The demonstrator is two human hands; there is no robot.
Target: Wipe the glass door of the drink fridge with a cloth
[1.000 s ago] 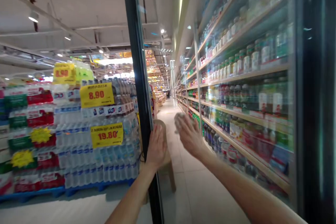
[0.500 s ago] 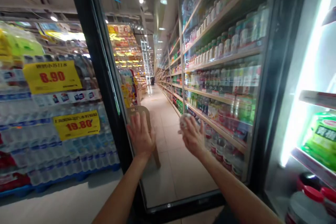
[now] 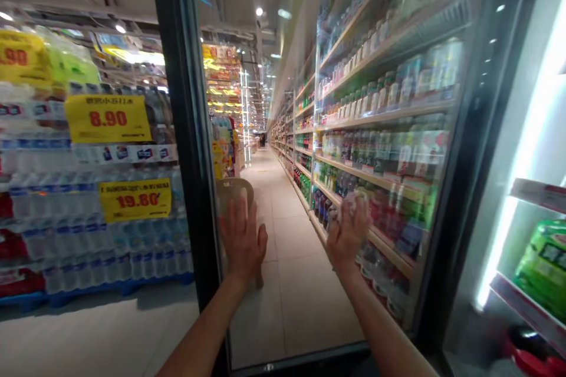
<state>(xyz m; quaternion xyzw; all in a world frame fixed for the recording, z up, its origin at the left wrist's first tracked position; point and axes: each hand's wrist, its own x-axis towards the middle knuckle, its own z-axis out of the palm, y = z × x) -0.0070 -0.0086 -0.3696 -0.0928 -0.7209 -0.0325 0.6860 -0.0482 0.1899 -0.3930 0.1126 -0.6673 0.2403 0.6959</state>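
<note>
An open glass cooler door (image 3: 283, 283) with a black frame stands in front of me. My left hand (image 3: 242, 242) lies flat on the glass near the frame's left upright (image 3: 183, 129), fingers spread. Further right, my right hand (image 3: 349, 231) presses a crumpled whitish cloth (image 3: 349, 205) against the glass. Through the pane I see an aisle and shelves of bottles.
Stacked packs of bottled water (image 3: 88, 230) with yellow price signs (image 3: 108, 119) stand on blue pallets at the left. The lit cooler interior (image 3: 530, 188) is at the right, with a green package (image 3: 543, 262) on a shelf. A tan plastic chair (image 3: 234, 191) stands behind the glass.
My right hand with the cloth has slid to the right across the glass. My left hand stays flat on the pane. The view has shifted, with the door more square to me.
</note>
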